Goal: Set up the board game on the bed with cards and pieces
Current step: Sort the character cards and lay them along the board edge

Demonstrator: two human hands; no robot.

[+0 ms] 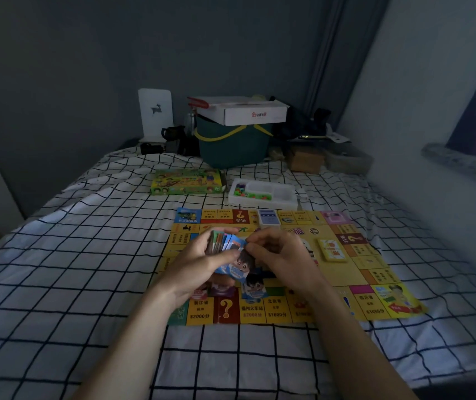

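Two bare forearms in view, left hand (202, 262) and right hand (281, 255). No sleeves reach the wrists. No rings, watch or bands visible on either hand. Fingernails short, unpainted.

Board (343, 272) on bed (86, 255); tray (262, 194), box (186, 182) behind.

We see the left hand (199, 264) gripping a fanned stack of cards (222, 243) above the yellow game board (355, 272), while the right hand (280, 255) pinches a blue character card (238, 262) at the stack's edge. The board lies flat on the checked bed (72, 269), with a blue deck (268, 218) and a yellow deck (332, 249) on it. Beyond it sit a white tray of pieces (262, 194) and the green game box (186, 182).
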